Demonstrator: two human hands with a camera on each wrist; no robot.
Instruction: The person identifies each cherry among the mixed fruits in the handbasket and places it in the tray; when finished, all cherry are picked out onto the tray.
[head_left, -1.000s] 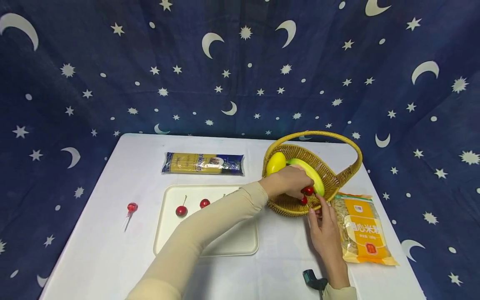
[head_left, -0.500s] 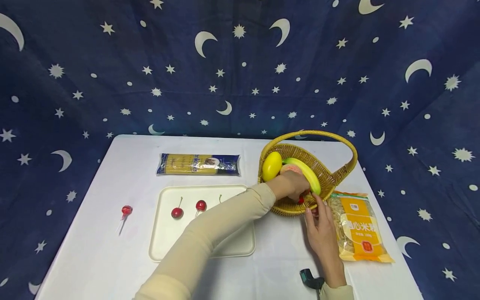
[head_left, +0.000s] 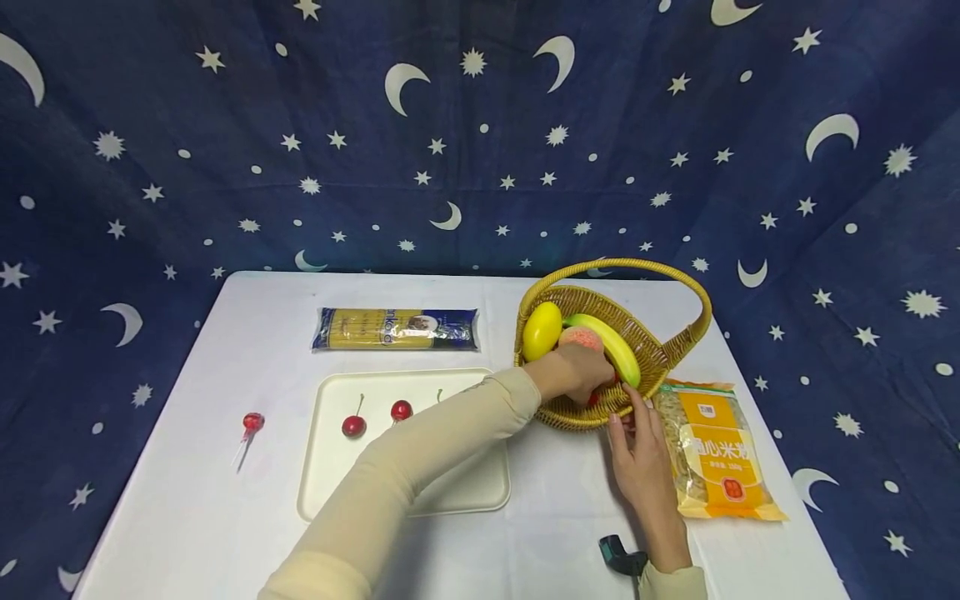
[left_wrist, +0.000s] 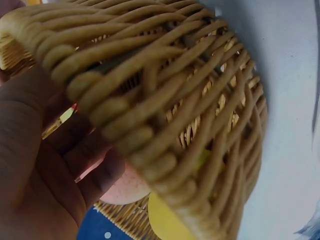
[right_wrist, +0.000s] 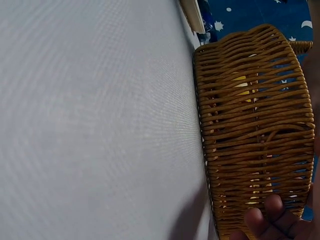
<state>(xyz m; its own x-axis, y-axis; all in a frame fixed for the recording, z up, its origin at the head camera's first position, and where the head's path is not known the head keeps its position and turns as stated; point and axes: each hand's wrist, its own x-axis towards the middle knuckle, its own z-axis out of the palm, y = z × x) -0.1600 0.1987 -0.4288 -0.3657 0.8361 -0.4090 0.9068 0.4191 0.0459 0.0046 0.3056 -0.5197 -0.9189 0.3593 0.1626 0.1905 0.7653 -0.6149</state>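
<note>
In the head view my left hand (head_left: 576, 372) reaches down into the wicker basket (head_left: 572, 422), its fingertips hidden low inside, beside red cherries (head_left: 594, 399). The left wrist view shows this hand (left_wrist: 60, 160) with bent fingers behind the woven wall (left_wrist: 165, 100); whether they hold anything cannot be told. Around it lie a yellow mango-like fruit (head_left: 542, 331), a pinkish round fruit (head_left: 581, 337) and a banana (head_left: 617, 346). My right hand (head_left: 647, 462) holds the basket's near right rim; in the right wrist view its fingers (right_wrist: 274, 204) touch the wicker side (right_wrist: 250, 125).
A cream tray (head_left: 480, 505) with cherries (head_left: 354, 426) stands left of the basket, partly under my left sleeve. Behind it lies a pasta packet (head_left: 397, 329). A lollipop (head_left: 252, 422) lies far left, an orange noodle bag (head_left: 720, 450) right. A dark object (head_left: 621, 557) sits near my right wrist.
My left hand has sunk a little deeper among the fruit, covering more of the cherries and uncovering the pinkish fruit. The right hand stays at the rim. The head view has shifted slightly.
</note>
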